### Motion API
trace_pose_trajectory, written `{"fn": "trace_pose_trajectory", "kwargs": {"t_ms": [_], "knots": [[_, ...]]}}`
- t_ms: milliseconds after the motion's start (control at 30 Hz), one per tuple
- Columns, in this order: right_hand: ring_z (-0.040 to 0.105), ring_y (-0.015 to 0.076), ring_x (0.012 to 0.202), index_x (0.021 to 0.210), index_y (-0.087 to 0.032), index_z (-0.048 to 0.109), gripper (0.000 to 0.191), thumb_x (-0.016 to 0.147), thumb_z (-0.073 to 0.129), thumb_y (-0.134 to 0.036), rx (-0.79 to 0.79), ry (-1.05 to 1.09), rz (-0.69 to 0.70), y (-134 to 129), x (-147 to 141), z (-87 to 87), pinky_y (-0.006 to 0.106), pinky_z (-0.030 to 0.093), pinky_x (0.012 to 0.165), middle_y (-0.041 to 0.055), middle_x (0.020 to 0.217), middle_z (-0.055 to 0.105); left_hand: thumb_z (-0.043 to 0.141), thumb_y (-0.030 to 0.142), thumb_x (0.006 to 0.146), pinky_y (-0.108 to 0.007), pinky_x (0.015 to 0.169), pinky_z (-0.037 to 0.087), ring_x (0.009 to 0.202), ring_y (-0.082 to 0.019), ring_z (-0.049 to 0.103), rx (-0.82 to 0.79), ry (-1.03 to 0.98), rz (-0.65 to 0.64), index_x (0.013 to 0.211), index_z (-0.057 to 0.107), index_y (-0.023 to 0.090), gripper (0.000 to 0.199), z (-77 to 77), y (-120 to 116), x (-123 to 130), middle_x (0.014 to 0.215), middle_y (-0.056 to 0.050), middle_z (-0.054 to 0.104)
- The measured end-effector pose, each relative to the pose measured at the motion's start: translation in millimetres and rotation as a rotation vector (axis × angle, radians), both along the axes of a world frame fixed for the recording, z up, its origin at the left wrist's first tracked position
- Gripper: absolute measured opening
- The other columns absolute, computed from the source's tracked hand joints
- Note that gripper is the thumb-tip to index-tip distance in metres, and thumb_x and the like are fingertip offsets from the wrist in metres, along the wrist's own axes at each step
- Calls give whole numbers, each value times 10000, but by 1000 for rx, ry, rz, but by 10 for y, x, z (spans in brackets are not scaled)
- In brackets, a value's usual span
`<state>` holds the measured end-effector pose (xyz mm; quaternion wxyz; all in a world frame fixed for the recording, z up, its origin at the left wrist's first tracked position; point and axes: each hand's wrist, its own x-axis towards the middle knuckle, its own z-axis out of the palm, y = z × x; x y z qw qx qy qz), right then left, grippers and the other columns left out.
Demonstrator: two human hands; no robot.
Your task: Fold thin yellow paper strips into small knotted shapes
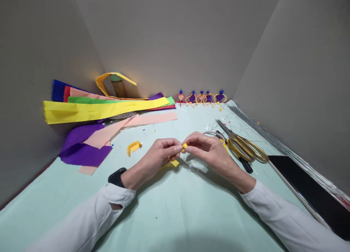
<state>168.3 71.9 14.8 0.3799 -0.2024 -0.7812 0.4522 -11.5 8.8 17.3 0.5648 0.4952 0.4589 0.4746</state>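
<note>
Over the middle of the pale green cloth, both hands meet at their fingertips. My right hand (209,148) pinches a small yellow-orange piece (185,146) between thumb and fingers. Touching the same piece from the left, my left hand (165,150) is closed, with thumb and index finger together. Under the left fingers hangs a yellow paper end (174,163); how it joins the held piece is hidden. A folded yellow-orange strip (133,147) lies to the left of the hands.
Coloured paper strips (90,111) and purple paper (84,150) lie left. Small figures (201,97) line the back wall. Gold-handled scissors (240,144), a roll of tape (214,134), a black-faced flat object (311,190) and silvery wires (290,157) are at right.
</note>
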Motion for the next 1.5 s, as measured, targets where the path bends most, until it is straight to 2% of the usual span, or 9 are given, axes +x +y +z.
{"fn": "trace_pose_trajectory", "kwargs": {"t_ms": [233, 367, 500, 767, 1067, 1133, 1233, 1367, 1500], "knots": [[592, 156, 785, 931, -164, 652, 74, 924, 585, -194, 532, -144, -87, -18, 11, -19, 271, 455, 691, 55, 862, 641, 652, 354, 800, -244, 489, 228, 507, -77, 348, 0, 160, 40, 681, 595, 151, 242, -59, 17, -25, 576, 30, 469], [600, 179, 795, 993, -160, 631, 124, 957, 522, -207, 672, -306, -130, -33, 27, -55, 291, 460, 692, 87, 920, 630, 641, 357, 799, -241, 502, 259, 521, -85, 372, 41, 231, 70, 666, 609, 150, 248, -98, 29, -19, 588, 19, 498], [607, 193, 785, 986, -154, 626, 149, 974, 489, -212, 755, -407, -132, -39, 25, -82, 310, 463, 698, 94, 907, 647, 655, 373, 783, -247, 535, 325, 537, -101, 429, 42, 226, 83, 643, 622, 154, 262, -73, 34, 3, 602, 2, 550], [600, 188, 810, 967, -157, 615, 128, 970, 487, -168, 717, -375, -102, -60, 18, -117, 313, 473, 723, 87, 903, 642, 719, 397, 693, -223, 471, 268, 479, -79, 371, 12, 268, 145, 590, 590, 152, 296, 7, 28, 45, 518, 43, 460], [592, 191, 807, 942, -156, 607, 99, 954, 509, -156, 703, -379, -112, -83, 0, -114, 316, 468, 704, 82, 896, 635, 731, 346, 682, -222, 438, 220, 443, -64, 350, -58, 218, 161, 641, 649, 139, 226, -59, 51, 39, 511, 37, 493], [601, 180, 811, 978, -165, 608, 78, 940, 541, -163, 622, -316, -104, -69, -1, -110, 304, 472, 704, 71, 910, 644, 756, 359, 671, -221, 440, 214, 452, -62, 346, -65, 167, 162, 629, 649, 136, 251, -44, 42, 36, 514, 35, 486], [623, 153, 799, 1042, -172, 619, 142, 900, 615, -172, 435, -172, -88, -41, -6, -87, 281, 491, 719, 45, 911, 662, 790, 378, 652, -218, 444, 209, 466, -56, 339, -94, 39, 124, 633, 651, 128, 286, -11, 24, 29, 538, 32, 471], [637, 141, 798, 1007, -194, 671, 135, 874, 652, -188, 217, -68, -59, -36, -18, -31, 279, 512, 750, 25, 909, 677, 801, 372, 653, -217, 446, 204, 476, -57, 324, -97, -123, 64, 658, 652, 134, 280, -14, 11, 18, 554, 35, 448], [627, 146, 783, 924, -197, 696, 67, 868, 663, -213, 199, -36, -63, -69, -21, 17, 280, 506, 723, 26, 876, 670, 801, 375, 653, -218, 456, 212, 484, -59, 326, -76, -107, 43, 645, 657, 137, 278, -31, 23, -1, 552, 34, 459]]}}
